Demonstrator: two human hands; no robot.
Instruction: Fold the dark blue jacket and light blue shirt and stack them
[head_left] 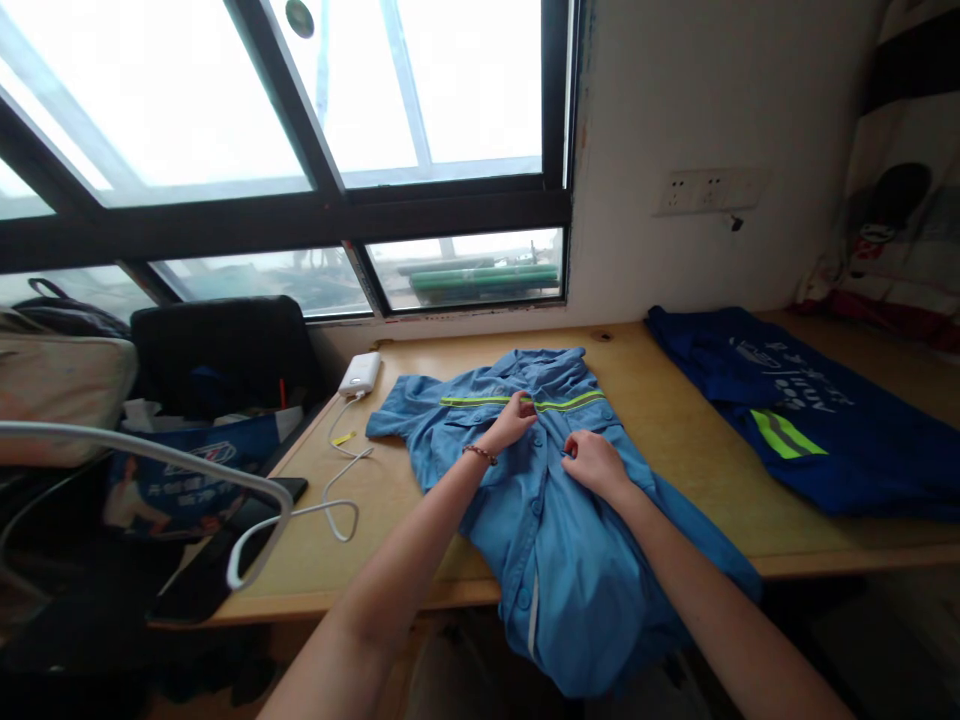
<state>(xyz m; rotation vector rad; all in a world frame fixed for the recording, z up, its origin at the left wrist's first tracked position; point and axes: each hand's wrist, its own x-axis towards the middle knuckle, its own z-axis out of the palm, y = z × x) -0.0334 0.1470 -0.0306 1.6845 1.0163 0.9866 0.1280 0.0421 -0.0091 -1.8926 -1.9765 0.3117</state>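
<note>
A light blue button-up work shirt (pixel 559 540) with a yellow-green reflective stripe across the chest lies front-up on the wooden table (pixel 675 430), its hem hanging over the near edge. My left hand (pixel 512 422), a beaded bracelet on the wrist, pinches the shirt's front placket just below the stripe. My right hand (pixel 592 462) is closed on the placket a little lower and to the right. Both hands meet at the button line.
A dark blue garment (pixel 817 420) with a reflective patch lies at the table's right. A white power bank (pixel 361 373) with a looping white cable (pixel 337 500) sits at the left. Bags and a black chair (pixel 221 350) crowd the left; a wall socket (pixel 709 190) is above.
</note>
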